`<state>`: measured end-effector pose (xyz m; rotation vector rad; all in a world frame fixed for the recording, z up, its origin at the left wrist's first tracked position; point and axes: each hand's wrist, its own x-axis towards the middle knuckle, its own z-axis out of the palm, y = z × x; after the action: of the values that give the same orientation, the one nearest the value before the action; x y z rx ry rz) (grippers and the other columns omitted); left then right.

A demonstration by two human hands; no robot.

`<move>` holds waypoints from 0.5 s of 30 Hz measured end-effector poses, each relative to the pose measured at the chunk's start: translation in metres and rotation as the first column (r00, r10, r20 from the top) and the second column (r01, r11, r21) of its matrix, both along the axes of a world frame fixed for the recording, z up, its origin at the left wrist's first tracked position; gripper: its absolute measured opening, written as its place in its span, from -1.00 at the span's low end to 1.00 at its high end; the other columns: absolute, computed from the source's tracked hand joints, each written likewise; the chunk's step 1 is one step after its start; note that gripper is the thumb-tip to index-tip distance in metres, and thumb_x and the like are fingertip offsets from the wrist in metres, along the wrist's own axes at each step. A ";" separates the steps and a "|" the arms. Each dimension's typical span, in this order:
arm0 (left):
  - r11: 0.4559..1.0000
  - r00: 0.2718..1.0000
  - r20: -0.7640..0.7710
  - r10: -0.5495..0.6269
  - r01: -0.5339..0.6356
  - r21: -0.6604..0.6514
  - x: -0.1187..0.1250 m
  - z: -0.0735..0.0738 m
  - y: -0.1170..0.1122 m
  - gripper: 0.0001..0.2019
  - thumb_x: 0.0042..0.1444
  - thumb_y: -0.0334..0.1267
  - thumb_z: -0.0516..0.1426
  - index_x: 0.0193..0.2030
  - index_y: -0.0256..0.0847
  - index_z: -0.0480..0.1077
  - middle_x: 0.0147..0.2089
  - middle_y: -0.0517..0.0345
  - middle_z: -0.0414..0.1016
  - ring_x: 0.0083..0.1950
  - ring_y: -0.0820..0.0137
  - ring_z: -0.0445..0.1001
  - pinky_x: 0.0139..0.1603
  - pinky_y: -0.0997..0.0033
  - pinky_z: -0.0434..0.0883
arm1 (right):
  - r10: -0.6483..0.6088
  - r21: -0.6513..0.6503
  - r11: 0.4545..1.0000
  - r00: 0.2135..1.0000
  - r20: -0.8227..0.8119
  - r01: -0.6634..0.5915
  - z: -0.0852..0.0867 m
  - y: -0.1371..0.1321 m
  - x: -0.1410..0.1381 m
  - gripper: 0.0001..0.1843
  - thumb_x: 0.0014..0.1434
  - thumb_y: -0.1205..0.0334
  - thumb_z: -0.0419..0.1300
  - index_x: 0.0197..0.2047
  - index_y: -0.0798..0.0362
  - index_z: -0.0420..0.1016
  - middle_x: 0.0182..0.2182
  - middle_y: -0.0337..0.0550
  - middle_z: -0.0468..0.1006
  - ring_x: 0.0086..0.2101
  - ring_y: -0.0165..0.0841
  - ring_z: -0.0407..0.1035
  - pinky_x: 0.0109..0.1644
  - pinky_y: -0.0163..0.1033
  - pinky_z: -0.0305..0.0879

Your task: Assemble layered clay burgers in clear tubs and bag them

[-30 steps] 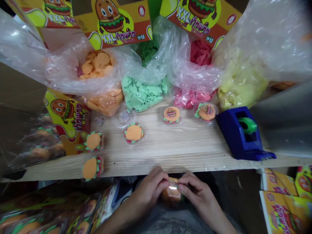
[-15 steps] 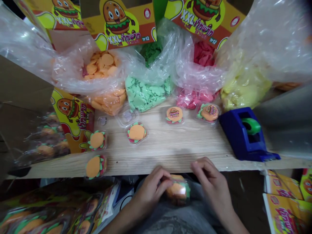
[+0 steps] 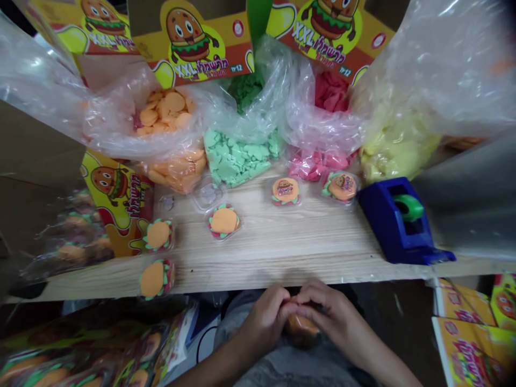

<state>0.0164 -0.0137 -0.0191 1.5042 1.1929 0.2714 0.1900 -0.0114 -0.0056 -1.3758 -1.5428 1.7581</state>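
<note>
Your right hand (image 3: 330,317) has swung back in since the earlier frame, when it was lifted well apart, and now meets your left hand (image 3: 264,322), fingertips touching. Together they cup a candy burger (image 3: 301,327) just below the near edge of the wooden table (image 3: 258,269), over your lap; its orange top shows between and under your fingers, and most of it is hidden. On the table, 5 more candy burgers sit in a loose group: 2 toward the far edge at centre and right (image 3: 285,191), 1 at centre (image 3: 223,220), and 2 at left (image 3: 157,278). A small see-through tray (image 3: 207,193) lies near the far edge, left of centre. Right of them stands a blue tape dispenser (image 3: 397,220) with a green roll. Along the far side, 4 plastic bags hold orange (image 3: 169,177), green (image 3: 237,158), pink (image 3: 314,164) and yellow (image 3: 397,150) candy pieces, with yellow burger boxes (image 3: 189,43) behind them. Near left, a heap of bagged burgers (image 3: 80,365) lies below the table, and more boxes (image 3: 471,349) sit near right.
</note>
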 end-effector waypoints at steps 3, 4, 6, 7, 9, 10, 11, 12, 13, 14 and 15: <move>1.000 1.000 0.000 -0.004 0.004 0.001 0.004 -0.002 0.003 -0.82 0.17 -0.23 -0.12 -0.43 -0.19 0.15 -0.44 0.23 0.18 -0.39 0.46 0.19 -0.35 0.48 0.18 | -0.077 0.004 0.997 0.997 0.013 0.077 -0.004 -0.004 -0.002 -0.78 0.18 0.14 0.06 -0.41 0.02 0.44 -0.45 -0.21 0.40 -0.35 -0.37 0.32 -0.27 -0.29 0.21; 1.000 1.000 0.001 0.018 -0.018 -0.021 0.006 -0.001 0.006 -0.82 0.17 -0.23 -0.10 -0.43 -0.19 0.16 -0.45 0.23 0.19 -0.39 0.46 0.19 -0.36 0.49 0.18 | -0.112 -0.005 0.994 0.994 0.016 0.113 -0.004 -0.005 -0.001 -0.78 0.17 0.14 0.07 -0.41 0.03 0.45 -0.45 -0.21 0.41 -0.36 -0.37 0.32 -0.27 -0.29 0.21; 0.995 0.996 0.009 0.087 -0.087 -0.044 0.007 0.005 0.013 -0.85 0.17 -0.23 -0.07 -0.39 -0.20 0.19 -0.42 0.22 0.23 -0.37 0.46 0.23 -0.33 0.48 0.21 | -0.212 -0.046 0.976 0.977 0.011 0.212 0.001 -0.002 0.000 -0.79 0.15 0.13 0.10 -0.40 0.03 0.47 -0.44 -0.21 0.43 -0.36 -0.38 0.32 -0.27 -0.31 0.23; 0.992 0.992 0.025 0.124 -0.123 -0.033 0.007 0.011 0.017 -0.87 0.17 -0.23 -0.06 -0.34 -0.20 0.21 -0.38 0.20 0.26 -0.31 0.44 0.26 -0.27 0.47 0.23 | -0.275 -0.077 0.959 0.961 -0.008 0.274 0.005 0.001 0.002 -0.81 0.13 0.13 0.12 -0.38 0.04 0.48 -0.43 -0.20 0.44 -0.36 -0.38 0.33 -0.27 -0.31 0.24; 0.988 0.981 0.116 0.154 -0.154 -0.015 0.004 0.024 0.025 -0.85 0.17 -0.22 -0.05 -0.16 -0.19 0.22 -0.20 0.12 0.31 -0.14 0.40 0.30 -0.09 0.41 0.24 | -0.405 -0.130 0.910 0.911 -0.079 0.394 0.017 0.011 0.005 -0.82 0.10 0.12 0.15 -0.38 0.04 0.47 -0.43 -0.21 0.45 -0.36 -0.40 0.33 -0.27 -0.34 0.26; 0.989 0.973 0.179 0.146 -0.141 -0.038 0.002 0.032 0.029 -0.76 0.15 -0.20 0.00 -0.04 -0.16 0.18 -0.08 0.09 0.30 -0.04 0.37 0.28 -0.01 0.38 0.22 | -0.456 -0.146 0.887 0.882 -0.119 0.439 0.023 0.016 0.006 -0.82 0.09 0.12 0.16 -0.38 0.05 0.46 -0.43 -0.22 0.44 -0.37 -0.42 0.32 -0.28 -0.36 0.26; 0.990 0.962 0.237 0.133 -0.116 -0.082 0.000 0.039 0.031 -0.63 0.11 -0.17 0.07 0.05 -0.11 0.11 0.02 0.08 0.27 0.04 0.35 0.26 0.05 0.36 0.21 | -0.491 -0.156 0.869 0.858 -0.149 0.470 0.029 0.021 0.007 -0.82 0.09 0.11 0.16 -0.40 0.05 0.45 -0.44 -0.23 0.44 -0.38 -0.43 0.32 -0.29 -0.38 0.26; 0.987 0.952 0.279 0.123 -0.087 -0.137 -0.002 0.046 0.032 -0.49 0.05 -0.17 0.14 0.11 -0.06 0.05 0.08 0.09 0.24 0.09 0.33 0.25 0.07 0.36 0.21 | -0.511 -0.155 0.858 0.844 -0.161 0.490 0.035 0.025 0.008 -0.81 0.09 0.11 0.16 -0.41 0.05 0.44 -0.45 -0.24 0.43 -0.40 -0.44 0.31 -0.32 -0.40 0.25; 0.979 0.945 0.302 0.125 -0.068 -0.194 -0.003 0.052 0.033 -0.40 -0.02 -0.17 0.20 0.13 -0.02 0.01 0.10 0.11 0.24 0.10 0.33 0.25 0.07 0.37 0.22 | -0.522 -0.143 0.852 0.839 -0.154 0.503 0.039 0.029 0.009 -0.78 0.11 0.08 0.13 -0.42 0.05 0.44 -0.48 -0.24 0.42 -0.42 -0.45 0.30 -0.34 -0.40 0.24; 0.968 0.939 0.312 0.142 -0.066 -0.242 -0.003 0.058 0.033 -0.34 -0.07 -0.19 0.24 0.14 0.01 0.01 0.09 0.12 0.25 0.08 0.33 0.28 0.06 0.38 0.24 | -0.528 -0.115 0.849 0.839 -0.130 0.516 0.043 0.031 0.011 -0.72 0.15 0.05 0.08 -0.43 0.05 0.45 -0.50 -0.23 0.42 -0.44 -0.44 0.29 -0.36 -0.40 0.23; 0.955 0.932 0.316 0.179 -0.087 -0.283 -0.002 0.062 0.033 -0.34 -0.09 -0.20 0.25 0.13 0.00 0.03 0.07 0.12 0.28 0.06 0.34 0.30 0.05 0.38 0.26 | -0.544 -0.061 0.839 0.835 -0.081 0.540 0.046 0.033 0.015 -0.65 0.18 0.02 0.01 -0.46 0.05 0.45 -0.53 -0.23 0.41 -0.46 -0.45 0.28 -0.39 -0.40 0.21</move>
<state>0.0139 0.0195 0.0425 1.0915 1.0096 0.4276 0.2046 0.0215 0.0400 -1.5318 -0.9375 1.4661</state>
